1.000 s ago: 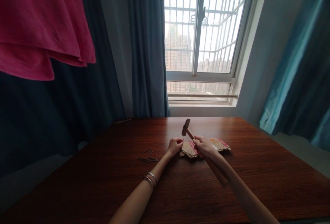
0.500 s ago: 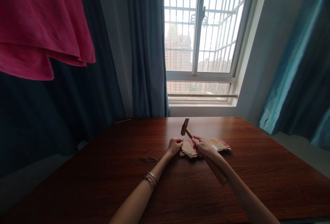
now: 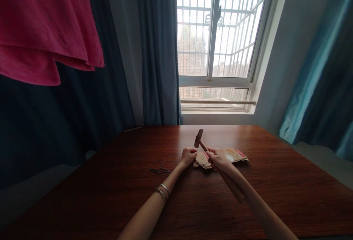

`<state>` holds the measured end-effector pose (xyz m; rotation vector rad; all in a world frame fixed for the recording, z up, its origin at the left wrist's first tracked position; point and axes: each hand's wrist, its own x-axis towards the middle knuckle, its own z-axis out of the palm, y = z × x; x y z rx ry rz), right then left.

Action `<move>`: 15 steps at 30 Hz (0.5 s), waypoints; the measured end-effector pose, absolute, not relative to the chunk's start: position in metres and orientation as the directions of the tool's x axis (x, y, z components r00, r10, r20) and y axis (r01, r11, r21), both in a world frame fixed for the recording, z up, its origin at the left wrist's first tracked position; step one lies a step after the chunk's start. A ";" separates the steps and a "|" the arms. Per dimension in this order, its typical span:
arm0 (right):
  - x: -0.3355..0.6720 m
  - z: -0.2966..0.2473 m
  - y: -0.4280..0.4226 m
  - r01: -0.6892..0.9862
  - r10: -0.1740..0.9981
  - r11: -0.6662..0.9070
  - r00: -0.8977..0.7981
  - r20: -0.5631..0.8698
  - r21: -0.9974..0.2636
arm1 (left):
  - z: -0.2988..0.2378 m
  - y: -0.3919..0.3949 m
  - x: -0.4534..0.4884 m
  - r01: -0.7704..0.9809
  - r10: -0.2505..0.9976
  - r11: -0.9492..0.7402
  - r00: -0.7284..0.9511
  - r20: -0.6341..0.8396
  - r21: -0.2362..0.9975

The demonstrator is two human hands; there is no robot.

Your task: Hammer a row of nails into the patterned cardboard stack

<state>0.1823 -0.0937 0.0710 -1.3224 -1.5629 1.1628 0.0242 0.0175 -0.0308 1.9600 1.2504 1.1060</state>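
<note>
My right hand (image 3: 219, 158) is closed around the wooden handle of a hammer (image 3: 199, 138), whose head is just above a thin nail (image 3: 196, 150). Thumb and fingers of my left hand (image 3: 189, 155) pinch that nail upright at the left end of a patterned, fan-like stack of cardboard (image 3: 202, 160). Whether the nail's tip is in the cardboard is too small to tell. My right hand and the hammer handle hide the middle of the stack. Left of my left forearm, several loose nails (image 3: 160, 169) lie on the table.
The brown wooden table (image 3: 110, 196) runs up to a wall below a barred window (image 3: 212, 41). Blue curtains (image 3: 158, 48) hang on both sides. A pink cloth (image 3: 49, 30) hangs at the upper left, above the table.
The hammer head has come down slightly, nearer the nail. My left hand keeps its pinch on the nail. The whole view has shifted a little.
</note>
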 end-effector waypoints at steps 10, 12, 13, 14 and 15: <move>0.183 0.070 -0.094 0.291 0.986 0.081 -0.164 0.033 -0.953 | -0.024 0.012 0.024 0.494 0.893 -0.450 0.252 0.373 0.744; 0.183 0.071 -0.095 0.275 0.987 0.090 -0.150 0.050 -0.957 | -0.022 0.011 0.024 0.512 0.891 -0.455 0.260 0.374 0.729; 0.183 0.071 -0.096 0.276 0.988 0.092 -0.147 0.053 -0.957 | -0.021 0.011 0.023 0.517 0.891 -0.454 0.262 0.371 0.725; 0.183 0.072 -0.096 0.283 0.988 0.093 -0.149 0.052 -0.955 | -0.020 0.010 0.023 0.522 0.891 -0.454 0.265 0.369 0.722; 0.183 0.072 -0.096 0.294 0.987 0.092 -0.155 0.048 -0.951 | -0.020 0.010 0.023 0.526 0.890 -0.456 0.268 0.369 0.718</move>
